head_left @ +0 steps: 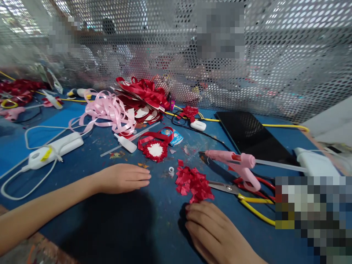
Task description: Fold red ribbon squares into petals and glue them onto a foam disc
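Observation:
My left hand (123, 178) lies flat on the blue tabletop (154, 227), fingers stretched out, holding nothing. A small googly eye (171, 169) sits just beyond its fingertips. My right hand (211, 229) rests palm down at the near edge, its fingertips touching a heap of small red ribbon pieces (194, 183). A red ribbon rosette with a white round centre (155, 149) lies farther back between the hands.
A pink glue gun (239, 165) lies on scissors with red and yellow handles (247, 194) at the right. Behind are a black tablet (247, 135), pink ribbon loops (110, 112), red bows (143, 93), a small glue bottle (125, 143), white adapters and cables (55, 148), and a perforated metal screen (275, 55).

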Action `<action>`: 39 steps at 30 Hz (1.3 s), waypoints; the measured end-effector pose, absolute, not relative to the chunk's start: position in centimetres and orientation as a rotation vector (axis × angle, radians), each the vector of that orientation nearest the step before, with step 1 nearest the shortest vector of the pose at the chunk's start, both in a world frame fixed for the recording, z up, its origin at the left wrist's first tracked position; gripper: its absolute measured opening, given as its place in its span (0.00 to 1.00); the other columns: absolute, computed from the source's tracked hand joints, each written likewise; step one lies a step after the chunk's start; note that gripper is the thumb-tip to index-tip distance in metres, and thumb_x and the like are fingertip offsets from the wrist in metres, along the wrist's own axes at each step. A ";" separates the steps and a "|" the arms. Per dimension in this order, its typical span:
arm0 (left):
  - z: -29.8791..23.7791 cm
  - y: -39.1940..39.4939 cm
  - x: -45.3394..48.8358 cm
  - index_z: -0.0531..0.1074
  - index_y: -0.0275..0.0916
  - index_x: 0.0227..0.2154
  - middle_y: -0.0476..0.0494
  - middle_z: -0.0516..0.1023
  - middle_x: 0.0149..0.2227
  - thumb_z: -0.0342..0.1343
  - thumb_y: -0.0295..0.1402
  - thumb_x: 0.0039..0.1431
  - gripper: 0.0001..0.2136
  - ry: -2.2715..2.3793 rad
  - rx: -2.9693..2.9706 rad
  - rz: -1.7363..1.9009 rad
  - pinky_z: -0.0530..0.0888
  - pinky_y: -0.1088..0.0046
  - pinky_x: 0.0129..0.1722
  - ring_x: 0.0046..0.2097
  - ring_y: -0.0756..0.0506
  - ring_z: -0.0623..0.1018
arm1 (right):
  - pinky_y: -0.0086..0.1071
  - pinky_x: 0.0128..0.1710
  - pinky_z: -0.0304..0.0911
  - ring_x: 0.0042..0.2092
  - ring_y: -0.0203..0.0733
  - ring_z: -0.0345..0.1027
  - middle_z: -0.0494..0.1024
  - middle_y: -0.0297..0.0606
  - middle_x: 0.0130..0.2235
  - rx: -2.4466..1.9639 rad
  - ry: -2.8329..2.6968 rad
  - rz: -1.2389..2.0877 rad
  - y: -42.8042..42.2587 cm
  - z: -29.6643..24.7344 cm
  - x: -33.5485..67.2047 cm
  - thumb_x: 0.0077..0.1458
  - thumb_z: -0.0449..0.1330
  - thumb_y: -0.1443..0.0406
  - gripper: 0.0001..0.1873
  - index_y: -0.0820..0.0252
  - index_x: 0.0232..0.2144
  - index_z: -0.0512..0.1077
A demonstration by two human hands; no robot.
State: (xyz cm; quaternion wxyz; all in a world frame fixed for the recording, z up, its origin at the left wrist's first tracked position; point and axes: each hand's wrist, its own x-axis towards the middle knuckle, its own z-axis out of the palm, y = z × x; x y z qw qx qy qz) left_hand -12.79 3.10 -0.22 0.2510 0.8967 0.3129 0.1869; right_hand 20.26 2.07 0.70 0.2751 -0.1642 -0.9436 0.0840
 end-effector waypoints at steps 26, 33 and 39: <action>3.9 6.3 -4.9 0.76 0.37 0.39 0.41 0.78 0.40 0.48 0.29 0.64 0.11 1.383 2.778 0.660 0.70 0.63 0.45 0.43 0.43 0.73 | 0.37 0.46 0.64 0.42 0.40 0.67 0.75 0.43 0.37 -0.370 -2.595 0.300 2.0 0.3 20.3 0.59 0.50 0.73 0.09 0.64 0.37 0.69; 2.0 10.5 -1.0 0.75 0.36 0.33 0.42 0.75 0.37 0.56 0.33 0.59 0.07 1.422 2.531 0.470 0.70 0.64 0.42 0.41 0.42 0.72 | 0.36 0.44 0.63 0.42 0.39 0.67 0.75 0.41 0.35 -0.363 -2.633 0.197 1.9 0.0 20.3 0.60 0.49 0.71 0.09 0.64 0.35 0.70; 1.9 9.0 -0.6 0.72 0.36 0.32 0.40 0.75 0.37 0.50 0.31 0.62 0.08 1.394 2.482 0.579 0.68 0.60 0.44 0.43 0.40 0.71 | 0.35 0.44 0.63 0.41 0.40 0.68 0.76 0.36 0.33 -0.351 -2.435 -0.226 2.9 1.2 22.1 0.57 0.54 0.71 0.05 0.62 0.34 0.70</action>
